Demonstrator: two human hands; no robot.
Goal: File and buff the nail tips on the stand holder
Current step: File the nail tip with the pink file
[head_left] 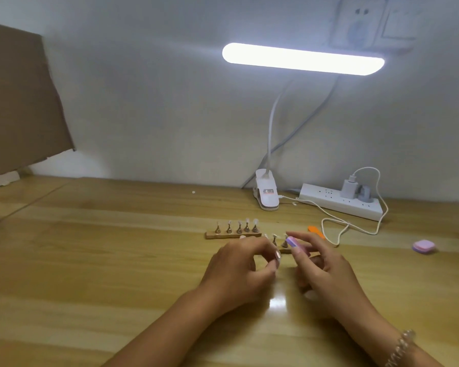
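Note:
Two wooden stand holders lie on the wooden table point(117, 260). The far holder point(232, 235) carries several nail tips on small metal pegs. The near holder point(285, 250) is partly hidden behind my hands; two pegs with tips point(274, 239) show above it. My left hand point(239, 266) has curled fingers and pinches a small nail tip point(277, 255) at its fingertips. My right hand point(318, 263) grips a pink and purple buffer block point(294, 242), its end close to the pinched tip.
An orange nail file point(316, 231) lies behind my right hand. A pink square block point(424, 246) sits at the right. A clip lamp base point(266, 193), a white power strip point(342, 201) and a looping cable point(355, 226) are at the back. Cardboard point(19, 102) stands at the left.

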